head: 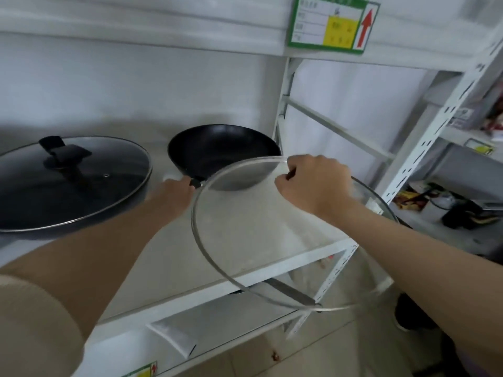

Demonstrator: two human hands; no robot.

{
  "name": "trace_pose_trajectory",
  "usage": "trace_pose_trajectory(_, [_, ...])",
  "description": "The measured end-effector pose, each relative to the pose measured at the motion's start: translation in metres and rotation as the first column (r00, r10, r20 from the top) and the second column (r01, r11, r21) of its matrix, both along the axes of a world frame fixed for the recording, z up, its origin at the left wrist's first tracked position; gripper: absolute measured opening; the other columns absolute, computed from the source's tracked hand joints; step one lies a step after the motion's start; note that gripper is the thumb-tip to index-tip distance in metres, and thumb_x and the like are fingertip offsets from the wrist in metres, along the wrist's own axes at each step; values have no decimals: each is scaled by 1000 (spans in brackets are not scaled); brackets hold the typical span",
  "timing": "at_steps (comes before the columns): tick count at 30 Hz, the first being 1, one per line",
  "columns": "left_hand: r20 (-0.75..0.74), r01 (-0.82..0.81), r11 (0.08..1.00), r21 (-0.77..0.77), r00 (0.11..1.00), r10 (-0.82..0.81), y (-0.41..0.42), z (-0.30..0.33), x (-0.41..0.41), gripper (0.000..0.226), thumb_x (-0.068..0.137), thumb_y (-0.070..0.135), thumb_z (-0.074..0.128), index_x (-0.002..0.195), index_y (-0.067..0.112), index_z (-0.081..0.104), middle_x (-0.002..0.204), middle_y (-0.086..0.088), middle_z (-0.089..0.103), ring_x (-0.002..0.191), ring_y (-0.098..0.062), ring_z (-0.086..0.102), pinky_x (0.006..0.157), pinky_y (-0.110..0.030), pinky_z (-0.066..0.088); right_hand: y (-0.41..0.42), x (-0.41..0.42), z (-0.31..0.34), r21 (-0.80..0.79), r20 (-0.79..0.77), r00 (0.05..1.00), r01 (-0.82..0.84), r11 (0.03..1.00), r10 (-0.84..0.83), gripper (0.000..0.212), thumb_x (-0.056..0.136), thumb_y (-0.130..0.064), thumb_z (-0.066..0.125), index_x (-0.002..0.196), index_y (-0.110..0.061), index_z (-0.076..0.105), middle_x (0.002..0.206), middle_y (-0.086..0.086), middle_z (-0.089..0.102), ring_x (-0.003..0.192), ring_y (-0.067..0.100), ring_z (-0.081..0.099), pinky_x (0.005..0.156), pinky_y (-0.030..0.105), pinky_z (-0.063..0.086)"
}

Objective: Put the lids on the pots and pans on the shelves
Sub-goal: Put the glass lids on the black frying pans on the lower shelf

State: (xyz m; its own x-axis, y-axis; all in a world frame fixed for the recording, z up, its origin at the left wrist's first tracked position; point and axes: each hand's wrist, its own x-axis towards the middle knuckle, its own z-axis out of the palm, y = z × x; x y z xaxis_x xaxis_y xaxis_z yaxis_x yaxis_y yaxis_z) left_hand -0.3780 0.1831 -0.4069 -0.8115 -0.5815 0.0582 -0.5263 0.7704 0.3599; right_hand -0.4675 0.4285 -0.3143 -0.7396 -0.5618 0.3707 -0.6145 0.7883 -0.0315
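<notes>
A black wok (217,148) sits uncovered at the back of the white shelf (285,263). My left hand (174,193) grips the wok's handle at its near rim. My right hand (313,183) holds the knob of a large glass lid (258,240) with a metal rim, tilted in the air in front of the wok and partly over its near edge. At the far left a second black pan (73,197) wears its own glass lid with a black knob.
White perforated uprights (424,140) stand at the right. A green and yellow label (332,23) hangs from the shelf above. A lower shelf shows a metal handle (294,292). Clutter lies on a neighbouring rack (460,205) at the right.
</notes>
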Motion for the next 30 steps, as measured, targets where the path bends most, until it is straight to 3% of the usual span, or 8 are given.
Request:
trace_pose_trajectory(2, [23, 38, 999, 39, 999, -39, 1, 2, 9, 34, 101, 17, 38, 125, -2, 52, 107, -25, 63, 99, -41, 61, 85, -42, 48, -14, -7, 7, -59, -6, 1000, -7, 998, 7, 19, 78, -32, 50, 65, -18, 46, 57, -1, 49, 57, 27, 49, 55, 23, 33])
trace_pose_trajectory(5, [72, 107, 994, -33, 992, -105, -7, 0, 22, 37, 102, 25, 34, 128, 7, 53, 80, -12, 60, 73, -29, 59, 70, -35, 51, -49, -24, 14, -75, -20, 999, -37, 997, 36, 17, 81, -35, 49, 81, -19, 56, 60, -1, 50, 57, 24, 49, 54, 25, 32])
trace_pose_trajectory(9, [148, 177, 980, -93, 976, -162, -23, -1, 31, 40, 97, 39, 25, 125, 22, 48, 80, -10, 67, 70, -26, 66, 72, -44, 56, -98, -50, 16, -77, -8, 998, -65, 995, 65, 22, 83, -39, 47, 85, -18, 55, 64, -2, 49, 65, 23, 50, 55, 26, 33])
trace_pose_trajectory(15, [222, 78, 991, -107, 974, -53, -15, 0, 28, 39, 96, 46, 27, 131, 31, 32, 83, -6, 68, 73, -25, 65, 73, -42, 56, -153, -84, 1, -94, -31, 995, -93, 991, 91, 26, 89, -35, 48, 96, -13, 59, 80, 6, 59, 76, 28, 56, 64, 32, 38])
trace_pose_trajectory(18, [245, 18, 988, -150, 969, 20, -12, 4, 19, 42, 95, 50, 26, 130, 28, 37, 82, -3, 65, 71, -23, 63, 67, -36, 51, -164, -95, -15, -106, -35, 996, -86, 991, 82, 30, 91, -36, 48, 99, -10, 61, 87, 9, 64, 85, 32, 63, 65, 34, 41])
trace_pose_trajectory(23, [248, -43, 991, -127, 966, 73, -12, 2, 6, 59, 91, 60, 28, 135, 22, 32, 90, 0, 67, 78, -22, 65, 65, -34, 49, -170, -111, -29, -126, 42, 995, -81, 989, 87, 29, 92, -39, 51, 94, -10, 55, 77, 6, 55, 73, 26, 54, 62, 33, 39])
trace_pose_trajectory(30, [255, -67, 989, -131, 962, 99, -13, 0, 0, 67, 84, 75, 28, 125, 22, 36, 89, 1, 61, 76, -21, 57, 62, -32, 41, -179, -120, -47, -185, 189, 979, -42, 982, 78, 31, 94, -37, 54, 93, -6, 60, 79, 8, 56, 76, 27, 57, 63, 33, 40])
